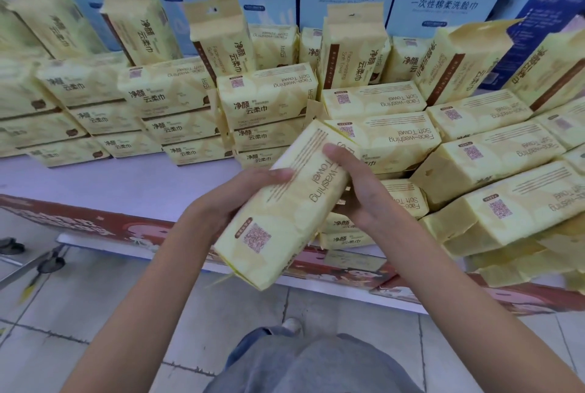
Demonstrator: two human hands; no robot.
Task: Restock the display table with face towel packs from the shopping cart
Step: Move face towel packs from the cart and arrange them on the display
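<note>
The left hand [253,191] and right hand [359,193] clasp the pack [285,215] by its sides. Its long axis slants rightward toward the table [126,183].

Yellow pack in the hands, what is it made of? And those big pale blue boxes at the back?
The yellow pack looks like thin, soft plastic film with a dull sheen: it wrinkles and has a crimped seal at its end. The pale blue boxes look like smooth printed cardboard: flat faces and straight, sharp edges. Sight alone cannot make either certain.
</note>
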